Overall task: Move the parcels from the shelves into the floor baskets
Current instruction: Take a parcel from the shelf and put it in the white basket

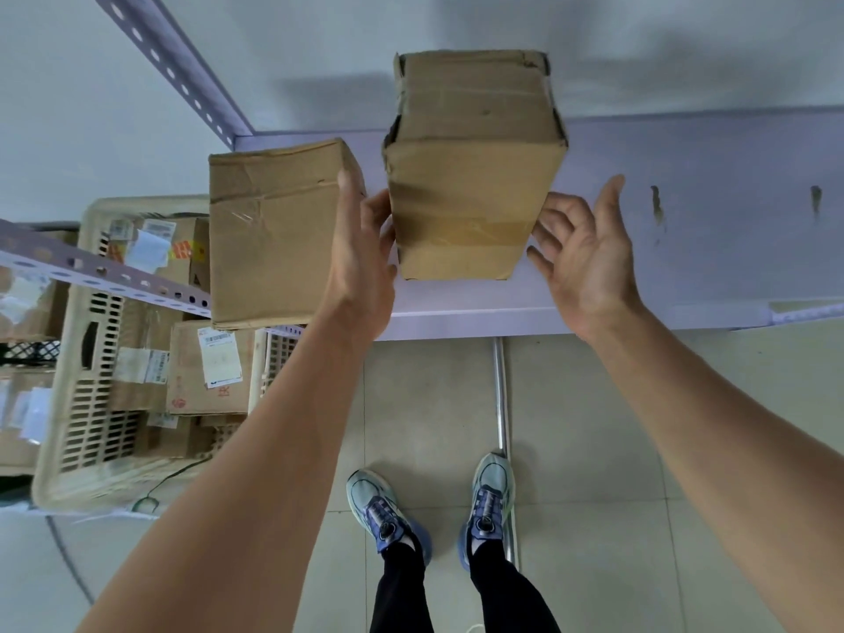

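Two taped brown cardboard parcels stand on the pale shelf. The taller parcel is in the middle; the shorter parcel sits at the shelf's left corner. My left hand is in the gap between them, fingers touching the tall parcel's left side. My right hand is spread, fingertips at the tall parcel's right side. Neither hand has lifted it. Down on the floor at the left, a beige slotted basket holds several labelled parcels.
Perforated metal shelf posts run at the upper left, and a rail crosses over the basket. More parcels lie at the far left edge. My feet in blue shoes stand on the tiled floor beside a metal pole.
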The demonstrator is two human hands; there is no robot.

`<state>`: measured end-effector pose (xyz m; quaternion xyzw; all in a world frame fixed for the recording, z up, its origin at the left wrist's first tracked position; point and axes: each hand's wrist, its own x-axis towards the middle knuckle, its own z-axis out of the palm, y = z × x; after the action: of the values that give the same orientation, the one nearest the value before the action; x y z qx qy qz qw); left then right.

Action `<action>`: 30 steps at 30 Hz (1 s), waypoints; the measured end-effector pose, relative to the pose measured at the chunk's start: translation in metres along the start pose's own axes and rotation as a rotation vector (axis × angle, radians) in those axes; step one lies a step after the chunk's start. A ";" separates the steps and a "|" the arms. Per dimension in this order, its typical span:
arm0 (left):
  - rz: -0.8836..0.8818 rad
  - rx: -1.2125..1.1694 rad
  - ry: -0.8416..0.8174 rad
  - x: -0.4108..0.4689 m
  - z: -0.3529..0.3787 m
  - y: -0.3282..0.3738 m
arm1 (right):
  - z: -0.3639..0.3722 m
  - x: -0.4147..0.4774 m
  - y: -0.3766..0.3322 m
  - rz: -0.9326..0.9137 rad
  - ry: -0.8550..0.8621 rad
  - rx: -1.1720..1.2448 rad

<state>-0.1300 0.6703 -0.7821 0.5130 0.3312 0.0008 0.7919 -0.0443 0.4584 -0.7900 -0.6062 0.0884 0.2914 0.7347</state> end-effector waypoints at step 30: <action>-0.124 0.028 -0.072 -0.005 -0.007 -0.033 | -0.004 -0.007 0.033 0.053 -0.008 -0.175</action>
<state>-0.1483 0.6588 -0.8080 0.5021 0.3337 -0.0712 0.7947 -0.0666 0.4555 -0.8159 -0.6645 0.0757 0.3195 0.6713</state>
